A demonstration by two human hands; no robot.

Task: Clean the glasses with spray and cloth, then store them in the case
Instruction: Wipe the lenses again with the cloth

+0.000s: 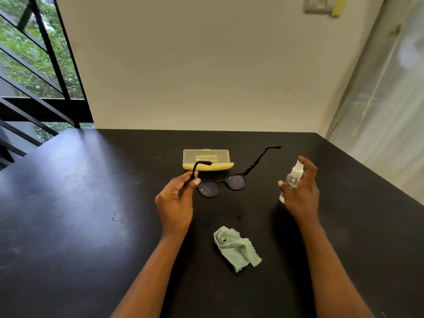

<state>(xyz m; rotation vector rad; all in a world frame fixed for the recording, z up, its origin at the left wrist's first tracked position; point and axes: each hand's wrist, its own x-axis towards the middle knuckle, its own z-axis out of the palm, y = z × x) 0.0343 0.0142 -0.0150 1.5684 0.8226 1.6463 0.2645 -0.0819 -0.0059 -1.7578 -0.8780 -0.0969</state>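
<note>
Head view: my left hand [176,203] pinches one temple of the black-framed glasses [221,184], droplets beading both lenses, my right hand [300,191] grips the clear spray bottle [292,180], so next comes the crumpled green cloth [236,247] on the counter [91,214].

case print [206,157] too small, bottle [292,180] partly hidden
</note>
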